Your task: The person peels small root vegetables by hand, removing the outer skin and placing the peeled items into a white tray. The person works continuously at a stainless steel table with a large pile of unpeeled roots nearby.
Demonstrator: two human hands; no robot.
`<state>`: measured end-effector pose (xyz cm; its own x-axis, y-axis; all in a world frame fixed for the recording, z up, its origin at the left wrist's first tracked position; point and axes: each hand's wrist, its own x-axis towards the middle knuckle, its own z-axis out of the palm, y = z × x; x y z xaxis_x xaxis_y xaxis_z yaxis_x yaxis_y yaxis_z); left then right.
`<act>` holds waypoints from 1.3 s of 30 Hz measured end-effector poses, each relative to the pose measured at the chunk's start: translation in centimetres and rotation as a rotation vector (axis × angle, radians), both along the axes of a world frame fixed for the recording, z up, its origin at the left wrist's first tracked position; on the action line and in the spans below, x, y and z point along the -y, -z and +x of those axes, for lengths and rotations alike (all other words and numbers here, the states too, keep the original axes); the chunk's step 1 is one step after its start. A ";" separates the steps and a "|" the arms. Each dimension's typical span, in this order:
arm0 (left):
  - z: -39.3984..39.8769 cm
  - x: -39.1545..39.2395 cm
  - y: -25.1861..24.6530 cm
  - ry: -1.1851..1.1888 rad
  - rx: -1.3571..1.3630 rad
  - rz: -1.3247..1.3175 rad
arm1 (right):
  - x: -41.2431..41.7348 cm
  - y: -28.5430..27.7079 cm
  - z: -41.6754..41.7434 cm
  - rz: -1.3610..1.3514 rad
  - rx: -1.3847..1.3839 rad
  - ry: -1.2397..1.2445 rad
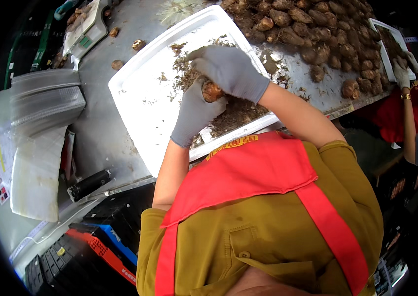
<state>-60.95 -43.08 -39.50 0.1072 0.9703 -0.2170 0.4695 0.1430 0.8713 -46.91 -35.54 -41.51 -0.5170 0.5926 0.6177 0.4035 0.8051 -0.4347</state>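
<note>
My left hand (pixel 199 111), in a grey glove, grips a brown, hairy taro corm (pixel 212 91) over the white foam tray (pixel 135 85). Just above the corm is my right hand (pixel 227 70), also gloved in grey, with its fingers curled downward; whether it holds anything is hidden. Loose peelings and root fibres (pixel 236 111) lie in the tray beneath both hands. A large heap of similar corms (pixel 316 33) covers the metal table at the upper right.
A scale (pixel 87 33) bearing corms in a bag stands at the upper left, with a few loose corms (pixel 117 64) nearby. Clear plastic containers (pixel 48 103) and a black roll (pixel 90 185) lie at left. Far right, a co-worker's gloved hands (pixel 402 72) are at another white tray (pixel 386 55).
</note>
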 end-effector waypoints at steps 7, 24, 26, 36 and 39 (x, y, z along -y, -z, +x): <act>2.7 0.0 1.7 0.106 -0.392 -0.015 | -0.5 0.5 -1.2 -0.350 0.143 0.079; -3.8 -0.3 0.9 -0.131 0.075 0.157 | 1.0 1.2 -0.3 -0.611 -0.292 -0.243; -3.6 -0.3 0.0 -0.162 -0.043 0.220 | 1.4 1.1 -0.4 -0.549 -0.355 -0.189; -3.2 0.9 -1.1 -0.295 0.200 0.005 | 1.4 0.9 -1.7 -0.387 -0.256 0.023; -2.4 1.2 -1.5 -0.254 0.220 0.103 | -0.3 2.6 0.0 -0.412 -0.023 0.094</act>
